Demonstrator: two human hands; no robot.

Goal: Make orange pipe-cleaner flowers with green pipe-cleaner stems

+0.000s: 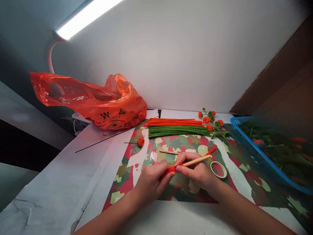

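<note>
My left hand (153, 180) and my right hand (197, 171) meet over a patterned sheet (137, 163). My right hand pinches a wooden stick (198, 160) that points up to the right. An orange pipe cleaner (171, 169) is coiled round the stick's near end, and my left hand's fingers are closed on that orange coil. The pipe cleaner's free end (211, 150) sticks out beyond my right hand.
Bundles of orange (174, 122) and green pipe cleaners (178, 131) lie behind, with small orange flowers (210, 120). A tape roll (218, 169), a second stick (168, 152), one flower on wire (140, 141), an orange plastic bag (97, 101) and a blue basket (266, 163) surround them.
</note>
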